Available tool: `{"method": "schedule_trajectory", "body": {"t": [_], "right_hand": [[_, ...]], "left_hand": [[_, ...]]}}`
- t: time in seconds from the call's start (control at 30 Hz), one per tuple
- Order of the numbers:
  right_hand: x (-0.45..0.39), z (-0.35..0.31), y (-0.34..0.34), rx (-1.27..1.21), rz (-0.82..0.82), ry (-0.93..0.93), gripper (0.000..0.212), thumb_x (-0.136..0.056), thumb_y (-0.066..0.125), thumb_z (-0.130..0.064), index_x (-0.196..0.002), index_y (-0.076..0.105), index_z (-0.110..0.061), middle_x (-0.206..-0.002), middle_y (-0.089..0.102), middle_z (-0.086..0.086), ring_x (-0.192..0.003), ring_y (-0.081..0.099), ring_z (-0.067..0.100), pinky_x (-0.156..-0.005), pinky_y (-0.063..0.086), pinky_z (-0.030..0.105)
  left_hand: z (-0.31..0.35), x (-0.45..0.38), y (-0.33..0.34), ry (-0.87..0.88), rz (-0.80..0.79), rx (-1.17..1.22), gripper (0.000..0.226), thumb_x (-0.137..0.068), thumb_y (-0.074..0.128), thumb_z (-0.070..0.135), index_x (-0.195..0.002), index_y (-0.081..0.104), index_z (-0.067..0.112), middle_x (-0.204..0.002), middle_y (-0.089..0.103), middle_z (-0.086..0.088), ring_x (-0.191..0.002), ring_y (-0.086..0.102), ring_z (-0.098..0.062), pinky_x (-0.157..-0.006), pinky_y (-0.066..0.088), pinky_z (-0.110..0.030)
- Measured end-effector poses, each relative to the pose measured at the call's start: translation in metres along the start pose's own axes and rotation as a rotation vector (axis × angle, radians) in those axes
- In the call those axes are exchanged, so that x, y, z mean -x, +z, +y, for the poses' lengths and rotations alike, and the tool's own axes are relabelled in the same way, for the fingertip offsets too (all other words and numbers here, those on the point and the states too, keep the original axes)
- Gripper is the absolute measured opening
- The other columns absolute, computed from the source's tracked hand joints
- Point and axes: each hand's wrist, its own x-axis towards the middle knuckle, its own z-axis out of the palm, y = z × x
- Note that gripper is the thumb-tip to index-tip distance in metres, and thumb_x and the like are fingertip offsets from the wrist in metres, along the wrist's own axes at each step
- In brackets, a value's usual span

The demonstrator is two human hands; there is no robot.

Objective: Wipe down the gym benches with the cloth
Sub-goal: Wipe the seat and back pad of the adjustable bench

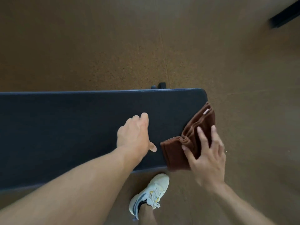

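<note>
— Any writing on that cloth?
— Just a small pale tag near its far corner, too blurred to read.
— And the surface?
— Dark padded bench top over brown speckled floor; a white sneaker beneath.
— The hands?
— Right hand presses the folded brown cloth at the bench's right end, fingers spread. Left hand hovers beside it, fingers loosely curled, holding nothing.

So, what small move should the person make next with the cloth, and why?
Probably sweep the right hand leftward along the bench. Its spread fingers press the folded brown cloth at the bench's right end, partly over the edge, and the long pad stretches away to the left. The left hand rests on the pad in that path, so it should lift first.
</note>
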Motion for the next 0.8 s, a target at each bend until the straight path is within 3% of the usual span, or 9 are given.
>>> {"method": "schedule_trajectory", "body": {"t": [0.1, 0.17, 0.23, 0.3, 0.4, 0.5, 0.6, 0.7, 0.8], "right_hand": [[-0.036, -0.032, -0.007, -0.038, -0.090, 0.230, 0.104, -0.082, 0.037, -0.090, -0.165, -0.001, -0.040, -0.175, -0.010, 0.004, -0.162, -0.004, 0.025, -0.129, 0.006, 0.054], [-0.053, -0.067, 0.003, -0.045, -0.011, 0.343, 0.099, -0.087, 0.023, -0.090, -0.166, -0.004, -0.037, -0.175, -0.010, 0.007, -0.162, -0.009, 0.029, -0.128, -0.002, 0.057], [-0.053, -0.114, 0.020, -0.020, 0.076, 0.335, 0.084, -0.096, 0.019, -0.078, -0.167, 0.002, -0.036, -0.176, -0.006, 0.006, -0.162, -0.010, 0.028, -0.128, -0.005, 0.059], [-0.034, -0.171, 0.039, 0.026, 0.089, 0.172, 0.075, -0.100, 0.021, -0.069, -0.167, 0.007, -0.037, -0.176, -0.001, 0.002, -0.162, -0.007, 0.025, -0.128, -0.005, 0.057], [0.014, -0.268, 0.069, 0.052, 0.040, -0.222, 0.074, -0.099, 0.023, -0.065, -0.166, 0.013, -0.035, -0.176, 0.004, -0.002, -0.162, -0.006, 0.022, -0.129, -0.006, 0.055], [0.042, -0.323, 0.089, 0.156, -0.070, -0.602, 0.072, -0.103, 0.025, -0.057, -0.167, 0.007, -0.031, -0.176, -0.003, -0.001, -0.162, -0.013, 0.023, -0.129, -0.003, 0.057], [0.019, -0.318, 0.082, 0.188, -0.101, -0.835, 0.067, -0.107, 0.028, -0.053, -0.166, 0.009, -0.030, -0.176, 0.002, -0.002, -0.162, -0.008, 0.021, -0.130, 0.001, 0.054], [-0.022, -0.286, 0.064, 0.220, -0.067, -0.902, 0.063, -0.108, 0.027, -0.050, -0.166, 0.016, -0.029, -0.176, 0.009, -0.004, -0.162, 0.000, 0.018, -0.131, 0.004, 0.047], [-0.061, -0.236, 0.046, 0.149, 0.002, -0.690, 0.065, -0.105, 0.024, -0.052, -0.166, 0.018, -0.031, -0.175, 0.012, -0.007, -0.162, 0.001, 0.014, -0.131, 0.005, 0.045]], "left_hand": [[-0.016, 0.021, 0.009, 0.153, 0.091, 0.169, 0.069, -0.076, 0.084, 0.050, -0.127, 0.044, 0.027, -0.115, 0.051, 0.005, -0.109, 0.051, -0.017, -0.094, 0.048, -0.038], [-0.039, 0.049, 0.014, 0.234, 0.188, 0.400, 0.059, -0.084, 0.079, 0.043, -0.131, 0.047, 0.028, -0.118, 0.053, 0.009, -0.112, 0.052, -0.014, -0.097, 0.047, -0.036], [-0.080, 0.076, 0.018, 0.263, 0.346, 0.538, 0.049, -0.085, 0.078, 0.030, -0.127, 0.055, 0.025, -0.114, 0.058, 0.010, -0.105, 0.057, -0.013, -0.091, 0.052, -0.037], [-0.129, 0.094, 0.020, 0.261, 0.487, 0.556, 0.045, -0.083, 0.078, 0.018, -0.123, 0.058, 0.022, -0.109, 0.060, 0.008, -0.098, 0.060, -0.014, -0.085, 0.056, -0.040], [-0.195, 0.104, 0.006, 0.186, 0.578, 0.527, 0.041, -0.085, 0.072, 0.008, -0.122, 0.058, 0.019, -0.108, 0.061, 0.003, -0.097, 0.061, -0.018, -0.083, 0.057, -0.045], [-0.226, 0.098, -0.015, 0.156, 0.608, 0.495, 0.026, -0.094, 0.061, 0.021, -0.120, 0.060, 0.020, -0.110, 0.062, 0.004, -0.101, 0.057, -0.016, -0.091, 0.052, -0.042], [-0.221, 0.086, -0.024, 0.214, 0.573, 0.392, 0.026, -0.097, 0.057, 0.028, -0.122, 0.059, 0.020, -0.116, 0.062, 0.003, -0.112, 0.054, -0.015, -0.100, 0.043, -0.037], [-0.187, 0.071, -0.020, 0.249, 0.501, 0.369, 0.040, -0.097, 0.057, 0.034, -0.135, 0.054, 0.021, -0.138, 0.056, -0.001, -0.136, 0.044, -0.018, -0.115, 0.034, -0.039], [-0.137, 0.050, -0.016, 0.293, 0.410, 0.274, 0.059, -0.099, 0.048, 0.047, -0.151, 0.039, 0.020, -0.163, 0.032, -0.001, -0.156, 0.016, -0.017, -0.127, 0.017, -0.047]]}}
